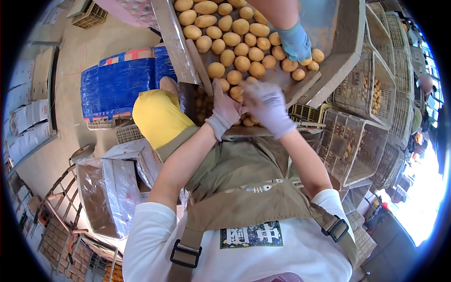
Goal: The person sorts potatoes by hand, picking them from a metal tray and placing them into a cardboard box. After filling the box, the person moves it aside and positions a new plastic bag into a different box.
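Many potatoes [231, 38] lie in a worn sorting tray [323, 19] in front of me. My left hand [223, 110], in a pale glove, is at the tray's near opening, its fingers apart beside a potato [236, 94]; I cannot make out a firm grip. My right hand [267, 104], also gloved, is just to the right, smeared by motion; whether it holds a potato is not visible. Below both hands, more potatoes [202, 105] show in a container, partly hidden by my hands and the tray edge.
A co-worker's blue-gloved hand [296, 43] reaches among the potatoes from above. Stacked plastic crates [350, 145] stand on the right, some holding potatoes. A blue-wrapped stack [117, 87], plastic-lined boxes [105, 192] and a metal cart [61, 207] are on the left.
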The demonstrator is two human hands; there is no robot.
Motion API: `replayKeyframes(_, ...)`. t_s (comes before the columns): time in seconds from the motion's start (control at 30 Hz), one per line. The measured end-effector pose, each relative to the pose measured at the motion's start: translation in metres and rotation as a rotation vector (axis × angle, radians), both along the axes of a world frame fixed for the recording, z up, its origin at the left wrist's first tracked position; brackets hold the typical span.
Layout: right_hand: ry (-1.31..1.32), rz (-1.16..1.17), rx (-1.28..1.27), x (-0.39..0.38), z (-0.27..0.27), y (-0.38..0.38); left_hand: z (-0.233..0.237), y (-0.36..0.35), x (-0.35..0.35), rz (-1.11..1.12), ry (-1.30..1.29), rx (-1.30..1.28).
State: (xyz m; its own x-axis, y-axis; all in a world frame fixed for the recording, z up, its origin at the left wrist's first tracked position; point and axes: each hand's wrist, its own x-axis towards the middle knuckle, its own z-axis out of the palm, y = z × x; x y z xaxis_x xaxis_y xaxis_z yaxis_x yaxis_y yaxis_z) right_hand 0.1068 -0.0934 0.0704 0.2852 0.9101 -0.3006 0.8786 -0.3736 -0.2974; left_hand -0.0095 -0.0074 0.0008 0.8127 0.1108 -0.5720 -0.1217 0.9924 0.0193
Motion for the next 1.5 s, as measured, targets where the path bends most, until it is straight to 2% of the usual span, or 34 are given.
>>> replayKeyframes(0.07, -0.232, 0.046, 0.134, -0.026, -0.044, -0.009, -0.005, -0.002, 0.005, 0.009, 0.191, -0.029)
replayKeyframes(0.1, -0.341, 0.058, 0.164, -0.032, -0.042, -0.006, -0.002, -0.002, 0.006, 0.015, 0.177, -0.006)
replayKeyframes(0.13, -0.246, 0.037, 0.023, -0.031, -0.041, -0.003, 0.001, -0.002, 0.005, 0.023, 0.168, 0.015)
replayKeyframes(0.17, -0.114, -0.008, 0.013, -0.025, -0.039, -0.001, -0.017, -0.003, 0.002, 0.018, 0.180, 0.017)
replayKeyframes(0.2, 0.021, -0.056, 0.004, -0.021, -0.036, 0.001, -0.013, -0.003, 0.001, 0.007, 0.130, 0.020)
replayKeyframes(0.27, 0.262, -0.224, 0.266, -0.016, -0.027, -0.010, -0.006, 0.000, 0.001, -0.009, 0.022, 0.026)
replayKeyframes(0.3, 0.382, -0.302, 0.396, -0.014, -0.022, -0.016, -0.022, 0.000, -0.002, -0.022, 0.003, -0.037)
replayKeyframes(0.4, 0.316, -0.435, 0.577, -0.010, 0.004, -0.036, -0.005, -0.001, 0.001, -0.018, 0.107, -0.015)
replayKeyframes(0.43, 0.250, -0.448, 0.601, -0.011, 0.022, -0.049, -0.009, -0.001, 0.001, 0.030, 0.012, -0.096)
replayKeyframes(0.47, 0.205, -0.437, 0.690, -0.013, 0.029, -0.070, -0.012, -0.002, 0.000, 0.054, 0.052, -0.144)
replayKeyframes(0.53, 0.058, -0.465, 0.657, -0.013, 0.044, -0.128, -0.013, -0.003, 0.003, 0.106, 0.127, -0.238)
replayKeyframes(0.57, 0.009, -0.536, 0.635, -0.014, 0.039, -0.162, -0.015, -0.003, 0.000, 0.089, 0.029, -0.157)
replayKeyframes(0.6, -0.010, -0.641, 0.530, -0.013, 0.028, -0.196, -0.015, -0.003, 0.001, 0.085, 0.047, -0.146)
replayKeyframes(0.63, -0.054, -0.721, 0.158, -0.008, 0.028, -0.229, -0.015, -0.003, 0.002, 0.078, 0.066, -0.137)
replayKeyframes(0.67, -0.270, -0.676, -0.075, -0.010, 0.005, -0.277, -0.015, -0.004, 0.003, 0.071, 0.085, -0.125)
replayKeyframes(0.7, -0.286, -0.705, 0.003, -0.013, 0.005, -0.282, -0.016, -0.005, 0.003, 0.074, 0.078, -0.133)
replayKeyframes(0.77, -0.278, -0.685, 0.235, -0.008, 0.016, -0.252, -0.021, -0.003, 0.006, 0.090, 0.009, -0.145)
replayKeyframes(0.83, -0.122, -0.670, 0.464, -0.016, 0.052, -0.164, -0.020, -0.007, 0.003, 0.110, 0.065, -0.180)
replayKeyframes(0.9, -0.144, -0.395, 0.633, -0.010, 0.052, -0.098, -0.016, -0.007, 0.004, 0.068, 0.069, -0.088)
replayKeyframes(0.97, -0.165, -0.349, 0.701, 0.005, 0.031, -0.036, -0.020, -0.013, 0.003, 0.022, 0.104, 0.038)
replayKeyframes(1.03, -0.061, -0.341, 0.493, 0.016, -0.014, -0.003, -0.043, -0.017, 0.002, -0.041, 0.198, 0.114)
replayKeyframes(1.07, -0.305, -0.224, 0.424, 0.011, -0.040, 0.003, -0.042, -0.015, 0.000, -0.045, 0.193, 0.167)
replayKeyframes(1.13, -0.188, 0.087, 0.312, 0.025, -0.019, -0.005, -0.028, -0.012, -0.004, -0.048, 0.185, 0.259)
replayKeyframes(1.17, -0.163, 0.099, 0.345, 0.034, -0.020, -0.010, -0.017, -0.007, -0.005, -0.046, 0.206, 0.181)
replayKeyframes(1.2, -0.139, 0.012, 0.347, 0.036, -0.017, -0.010, -0.020, -0.002, -0.004, 0.023, 0.296, 0.010)
replayKeyframes(1.27, -0.100, -0.199, 0.205, 0.041, -0.009, -0.002, -0.021, -0.001, -0.003, 0.040, 0.406, 0.033)
replayKeyframes(1.3, -0.209, -0.114, 0.441, 0.036, -0.010, 0.006, -0.021, -0.002, -0.002, 0.025, 0.378, 0.111)
replayKeyframes(1.37, -0.227, 0.015, 0.459, 0.017, -0.011, 0.022, -0.029, -0.010, -0.003, -0.013, 0.326, 0.263)
replayKeyframes(1.4, -0.219, 0.088, 0.442, 0.011, -0.017, 0.024, -0.055, -0.013, -0.008, -0.062, 0.272, 0.489)
replayKeyframes(1.43, -0.201, 0.059, 0.389, 0.018, -0.027, 0.022, -0.097, -0.016, -0.018, -0.110, 0.218, 0.713)
replayKeyframes(1.5, -0.270, -0.039, 0.264, 0.037, -0.019, 0.006, -0.054, -0.005, -0.013, -0.077, 0.168, 0.391)
